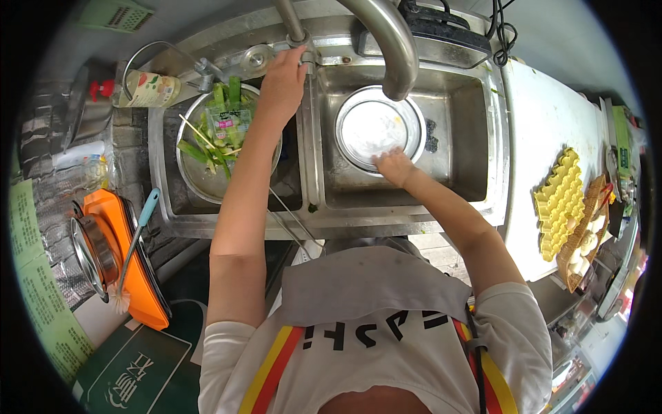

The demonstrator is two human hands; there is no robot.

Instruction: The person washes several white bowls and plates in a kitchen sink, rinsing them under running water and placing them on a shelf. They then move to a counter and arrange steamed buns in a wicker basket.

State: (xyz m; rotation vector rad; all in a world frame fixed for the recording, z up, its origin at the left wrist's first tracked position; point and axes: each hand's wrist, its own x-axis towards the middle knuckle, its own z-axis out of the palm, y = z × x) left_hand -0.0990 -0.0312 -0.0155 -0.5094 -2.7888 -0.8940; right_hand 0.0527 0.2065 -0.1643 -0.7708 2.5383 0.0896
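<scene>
A round metal bowl (357, 111) sits in the right basin under the faucet spout (402, 77), its inside bright and whitish. My right hand (397, 166) grips the bowl's near rim, fingers reaching inside; the thumb is hard to make out. At the base of the faucet, my left hand (283, 85) has its fingers on the metal faucet handle (309, 61). Below that forearm, in the left basin, stands a wide metal basin (199, 183) with green vegetable scraps (220, 93), a clear plastic package (227, 123) and a wooden chopstick (196, 130). My forearm hides its right side.
A yellow egg tray (561, 207) and a woven basket (582, 248) with pale items stand on the white counter (532, 129). Left are a bottle (150, 89), an orange tray (103, 207) and a blue-handled brush (150, 207). A black appliance (434, 39) sits behind the sink.
</scene>
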